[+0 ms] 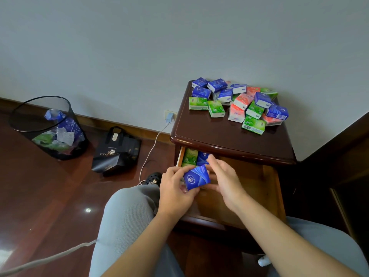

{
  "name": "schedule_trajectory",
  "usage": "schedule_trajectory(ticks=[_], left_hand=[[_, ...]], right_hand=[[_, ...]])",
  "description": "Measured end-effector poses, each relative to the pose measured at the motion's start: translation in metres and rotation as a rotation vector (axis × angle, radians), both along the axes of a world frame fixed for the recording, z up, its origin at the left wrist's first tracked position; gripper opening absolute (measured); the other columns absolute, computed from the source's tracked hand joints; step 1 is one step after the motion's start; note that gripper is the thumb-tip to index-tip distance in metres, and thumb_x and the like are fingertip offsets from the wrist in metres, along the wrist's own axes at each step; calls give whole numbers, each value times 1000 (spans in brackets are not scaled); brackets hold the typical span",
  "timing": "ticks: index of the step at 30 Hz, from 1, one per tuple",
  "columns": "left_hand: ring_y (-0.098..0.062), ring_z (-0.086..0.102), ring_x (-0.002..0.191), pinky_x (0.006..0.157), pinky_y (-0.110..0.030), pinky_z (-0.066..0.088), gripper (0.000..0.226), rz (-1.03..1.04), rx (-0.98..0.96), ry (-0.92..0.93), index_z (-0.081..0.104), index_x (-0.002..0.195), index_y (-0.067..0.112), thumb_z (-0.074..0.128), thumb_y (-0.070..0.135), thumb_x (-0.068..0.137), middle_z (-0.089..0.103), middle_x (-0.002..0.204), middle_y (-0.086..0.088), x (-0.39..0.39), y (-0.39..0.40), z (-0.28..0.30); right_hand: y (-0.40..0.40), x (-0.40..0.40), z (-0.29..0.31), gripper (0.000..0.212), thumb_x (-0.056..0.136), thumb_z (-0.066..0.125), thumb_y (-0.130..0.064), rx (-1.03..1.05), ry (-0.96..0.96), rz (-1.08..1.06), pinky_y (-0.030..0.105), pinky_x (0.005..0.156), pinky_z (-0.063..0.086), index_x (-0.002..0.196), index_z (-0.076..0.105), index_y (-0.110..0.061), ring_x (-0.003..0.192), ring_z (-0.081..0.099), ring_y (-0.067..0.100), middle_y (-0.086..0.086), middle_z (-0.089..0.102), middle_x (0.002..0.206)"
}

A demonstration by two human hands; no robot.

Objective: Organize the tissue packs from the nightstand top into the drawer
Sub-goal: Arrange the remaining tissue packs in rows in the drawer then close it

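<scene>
Our left hand (175,188) grips a small blue plastic-wrapped tissue pack (196,177) over the open wooden drawer (249,182) of the dark brown wooden nightstand (219,134), while our right hand (223,176) hovers just beside it with fingers straight and loosely spread, holding nothing. Green and blue packs (196,157) already lie at the drawer's back left corner. We see a heap of blue, green and red tissue packs (239,102) on the nightstand top.

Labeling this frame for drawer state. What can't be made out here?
- Drawer contents, head view: the hands and the nightstand top hide all but two packs at the back left.
- Right hand: motion-blurred, so contact with the blue pack held by the left hand is unclear.
- Pile: packs overlap, so no exact count.
- Pack print: too small to read.
</scene>
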State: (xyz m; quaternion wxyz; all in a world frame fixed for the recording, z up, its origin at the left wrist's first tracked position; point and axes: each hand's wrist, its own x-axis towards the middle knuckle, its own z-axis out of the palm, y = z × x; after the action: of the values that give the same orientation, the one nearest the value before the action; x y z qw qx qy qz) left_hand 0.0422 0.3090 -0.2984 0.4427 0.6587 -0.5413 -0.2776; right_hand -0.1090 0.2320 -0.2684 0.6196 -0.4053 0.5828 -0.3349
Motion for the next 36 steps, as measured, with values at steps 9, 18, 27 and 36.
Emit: schedule_trajectory(ticks=[9, 18, 27, 36], left_hand=[[-4, 40, 124, 106, -41, 45, 75, 19, 73, -126, 45, 149, 37, 67, 9, 83, 58, 129, 21, -4, 0, -6], [-18, 54, 128, 102, -23, 45, 58, 263, 204, -8, 49, 148, 17, 57, -2, 93, 51, 141, -2, -5, -7, -6], [-16, 57, 122, 97, -32, 55, 60, 225, 295, -25, 47, 149, 18, 59, 2, 92, 52, 139, -1, -4, -11, -10], [-14, 56, 121, 91, -32, 58, 62, 211, 294, -8, 45, 149, 18, 62, 5, 91, 50, 139, -1, -5, -16, -9]], right_hand=[[5, -27, -7, 53, 79, 92, -28, -5, 266, 376, 34, 86, 65, 126, 68, -26, 107, 73, 11, -4, 74, 118], [24, -26, -37, 52, 77, 93, -21, 327, 417, 245, 33, 66, 61, 116, 60, -14, 92, 76, 19, 7, 75, 108], [30, -8, -64, 40, 84, 86, -7, 308, 319, 25, 39, 69, 64, 111, 55, -8, 100, 73, 31, 20, 68, 122], [27, -11, -60, 96, 49, 104, -45, 39, 663, 352, 26, 75, 51, 116, 39, -24, 98, 65, 10, -7, 63, 110]])
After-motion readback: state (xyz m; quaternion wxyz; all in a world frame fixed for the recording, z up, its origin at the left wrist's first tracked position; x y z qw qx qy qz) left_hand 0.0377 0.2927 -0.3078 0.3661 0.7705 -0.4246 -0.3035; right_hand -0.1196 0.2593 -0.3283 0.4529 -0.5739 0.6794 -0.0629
